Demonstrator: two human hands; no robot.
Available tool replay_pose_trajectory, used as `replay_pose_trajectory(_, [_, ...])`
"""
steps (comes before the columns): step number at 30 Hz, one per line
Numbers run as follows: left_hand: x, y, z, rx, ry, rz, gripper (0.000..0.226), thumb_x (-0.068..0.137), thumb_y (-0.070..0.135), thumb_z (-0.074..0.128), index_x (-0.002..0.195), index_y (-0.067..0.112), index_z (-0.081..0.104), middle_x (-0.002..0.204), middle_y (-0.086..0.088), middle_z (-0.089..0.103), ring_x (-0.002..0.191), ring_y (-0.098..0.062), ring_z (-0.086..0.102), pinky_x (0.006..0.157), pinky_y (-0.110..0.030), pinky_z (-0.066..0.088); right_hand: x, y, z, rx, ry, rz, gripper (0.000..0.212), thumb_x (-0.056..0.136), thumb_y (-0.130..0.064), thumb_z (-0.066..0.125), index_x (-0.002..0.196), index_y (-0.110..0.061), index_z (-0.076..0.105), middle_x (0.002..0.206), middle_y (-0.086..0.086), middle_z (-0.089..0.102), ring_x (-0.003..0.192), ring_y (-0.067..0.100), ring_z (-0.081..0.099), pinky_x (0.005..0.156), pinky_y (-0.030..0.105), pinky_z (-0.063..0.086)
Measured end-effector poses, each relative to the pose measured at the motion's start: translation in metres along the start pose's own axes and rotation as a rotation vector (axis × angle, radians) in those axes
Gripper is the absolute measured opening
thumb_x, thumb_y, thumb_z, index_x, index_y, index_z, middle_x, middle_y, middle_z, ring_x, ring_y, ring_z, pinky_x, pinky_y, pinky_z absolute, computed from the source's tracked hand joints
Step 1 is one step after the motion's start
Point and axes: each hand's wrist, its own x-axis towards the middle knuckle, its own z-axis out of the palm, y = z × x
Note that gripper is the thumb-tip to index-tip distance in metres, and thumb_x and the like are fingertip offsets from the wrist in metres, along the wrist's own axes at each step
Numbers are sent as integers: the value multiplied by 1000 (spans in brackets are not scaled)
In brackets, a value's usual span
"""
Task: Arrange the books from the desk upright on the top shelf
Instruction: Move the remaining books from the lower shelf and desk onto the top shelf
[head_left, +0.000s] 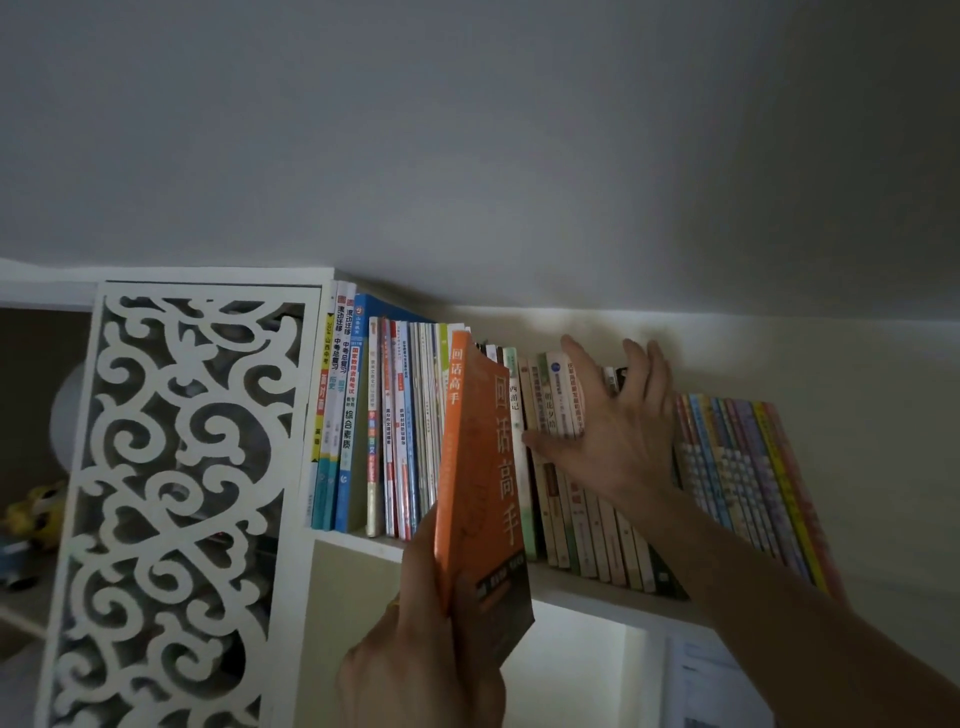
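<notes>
My left hand (415, 639) grips the lower end of an orange book (483, 467) and holds it upright in front of the top shelf (582, 584), its top edge among the standing books. My right hand (613, 431) lies with spread fingers against a group of pale-spined books (587, 525), pressing them to the right beside the orange book. Left of the orange book stands a row of upright books (395, 426). At the right end, a batch of colourful thin books (748, 467) leans to the left.
A white fretwork panel (171, 499) closes the shelf's left side, with toys dimly seen behind it. The wall and ceiling rise close above the book tops. Below the shelf is a lit compartment (582, 670) and papers (717, 686) at the lower right.
</notes>
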Motion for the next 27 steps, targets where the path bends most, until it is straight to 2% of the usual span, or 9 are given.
replay_pose_trajectory(2, [2,7,2,-11,-42,41,56,104,56,27,136,17,51,66,26,38,43,21,18,41,6,10,-2,2,-1,3,39,-12,114,62,-93,45,159,-38,24,157,22,26,149,47,17,120,62,19])
replay_pose_trajectory(6, [12,10,9,-22,-17,31,50,93,48,42,138,27,45,66,29,41,43,17,33,49,6,27,-5,4,-2,10,96,4,111,61,-85,50,156,-31,33,147,20,37,141,45,30,116,60,27])
replay_pose_trajectory(8, [17,10,10,3,-3,33,48,92,46,48,138,33,42,69,30,46,45,13,43,54,-1,39,-5,8,-3,7,105,7,111,60,-83,55,156,-31,33,146,19,38,140,45,30,116,59,26])
replay_pose_trajectory(10, [21,11,8,32,-21,54,51,92,36,60,139,33,43,76,23,59,50,4,52,54,-14,51,-6,12,-3,4,130,-1,111,61,-83,59,155,-29,36,144,20,39,139,45,31,116,60,27])
replay_pose_trajectory(11, [24,11,7,64,-39,47,52,93,32,63,142,32,44,83,17,65,57,0,55,59,-21,55,-6,14,-2,3,149,-8,111,61,-83,61,154,-28,37,143,20,41,138,46,33,115,60,27])
replay_pose_trajectory(13, [27,12,5,94,-107,-26,54,95,34,62,145,32,43,97,16,63,72,-3,59,75,-26,60,-6,16,-2,4,170,-14,110,61,-83,63,153,-27,39,142,20,42,138,46,34,115,61,27])
replay_pose_trajectory(17, [26,15,-2,109,-184,-17,47,98,39,56,142,36,40,97,24,50,79,-3,62,77,-17,56,-6,16,-2,-9,159,-6,110,61,-83,60,153,-28,38,142,20,42,138,46,34,116,61,26])
replay_pose_trajectory(21, [37,10,8,65,-173,-6,36,99,28,59,132,33,48,111,19,56,88,-4,61,69,-6,44,-6,15,-3,2,158,-3,108,61,-81,59,153,-27,40,141,20,42,138,45,34,116,61,25])
replay_pose_trajectory(27, [87,15,36,-112,-150,-34,14,102,24,58,116,25,55,96,15,64,80,0,66,63,-7,50,-5,17,-3,-2,163,-12,108,63,-87,54,152,-26,42,140,20,44,136,46,36,116,62,26])
